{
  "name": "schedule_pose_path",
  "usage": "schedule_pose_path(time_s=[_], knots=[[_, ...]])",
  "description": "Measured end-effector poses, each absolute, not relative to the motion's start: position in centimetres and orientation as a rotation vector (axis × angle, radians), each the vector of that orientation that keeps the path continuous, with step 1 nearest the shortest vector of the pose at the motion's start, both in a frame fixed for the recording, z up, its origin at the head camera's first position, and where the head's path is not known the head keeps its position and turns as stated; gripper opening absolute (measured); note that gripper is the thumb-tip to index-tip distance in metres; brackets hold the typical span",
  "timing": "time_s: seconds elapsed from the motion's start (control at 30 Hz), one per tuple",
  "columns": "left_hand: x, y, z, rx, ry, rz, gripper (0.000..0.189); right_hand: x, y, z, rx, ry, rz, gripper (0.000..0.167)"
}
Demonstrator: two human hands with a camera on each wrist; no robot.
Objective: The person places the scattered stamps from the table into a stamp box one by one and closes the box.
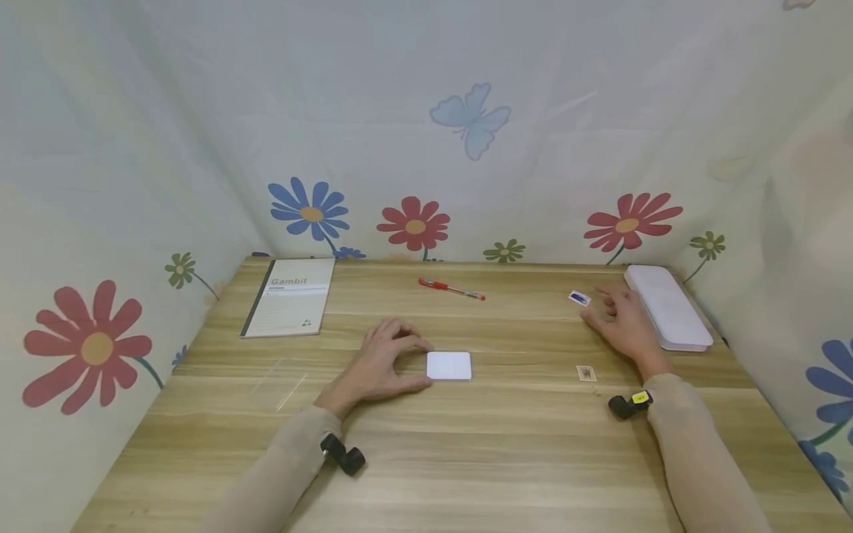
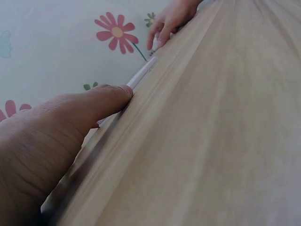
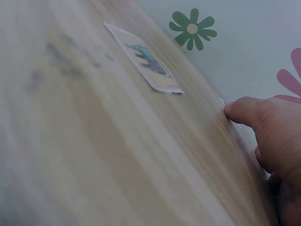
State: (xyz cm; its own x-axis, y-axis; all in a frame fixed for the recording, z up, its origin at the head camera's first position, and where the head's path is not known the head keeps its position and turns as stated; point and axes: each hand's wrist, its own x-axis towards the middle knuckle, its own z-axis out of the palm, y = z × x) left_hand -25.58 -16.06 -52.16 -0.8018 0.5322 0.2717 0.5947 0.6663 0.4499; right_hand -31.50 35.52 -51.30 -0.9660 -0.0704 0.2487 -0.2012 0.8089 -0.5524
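In the head view a small white card [image 1: 449, 366] with rounded corners lies flat on the table. My left hand [image 1: 381, 363] holds it at its left end, index finger by the far corner and thumb by the near one. The left wrist view shows the thumb [image 2: 110, 100] against the edge of the card [image 2: 143, 73]. My right hand [image 1: 623, 326] hovers low beside a small blue-and-white stamp [image 1: 579, 298], its thumb and index finger spread. Nearer to me lies a beige stamp [image 1: 586, 373], its picture visible as a stamp [image 3: 146, 61] in the right wrist view.
A white case [image 1: 668, 307] stands right of my right hand. A red pen [image 1: 452, 289] lies at the back, a Gambit notebook [image 1: 289, 300] at the back left. Left of my left hand is a clear plastic sheet [image 1: 276, 385]. Flowered cloth [image 1: 373, 133] hangs around the table.
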Motion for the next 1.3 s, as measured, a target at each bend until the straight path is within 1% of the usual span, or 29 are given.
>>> schedule_pose_path(time_s=[0.13, 0.3, 0.6, 0.73, 0.97, 1.13, 1.3], knots=[[-25.68, -16.07, -52.05, -0.937, -2.747, -0.806, 0.051, -31.29, 35.37, -51.03, 0.261, -2.787, 0.839, 0.065], [-25.74, -15.99, -51.97, -0.932, -2.761, -0.788, 0.052, -31.1, 35.27, -51.07, 0.312, -2.777, 0.778, 0.051], [-25.6, -16.0, -51.98, -0.924, -2.779, -0.786, 0.052, -30.83, 34.87, -51.38, 0.22, -2.733, 0.899, 0.037], [-25.49, -16.04, -51.98, -0.92, -2.791, -0.784, 0.052, -30.84, 35.08, -51.22, 0.235, -2.742, 0.957, 0.031], [-25.41, -15.97, -51.93, -0.913, -2.792, -0.786, 0.053, -30.65, 35.47, -50.57, 0.321, -2.762, 0.981, 0.03], [-25.39, -15.9, -51.92, -0.911, -2.799, -0.789, 0.053, -30.58, 35.45, -50.52, 0.302, -2.767, 0.972, 0.03], [-25.4, -15.94, -51.95, -0.915, -2.799, -0.792, 0.053, -30.5, 35.37, -50.6, 0.292, -2.769, 0.971, 0.025]])
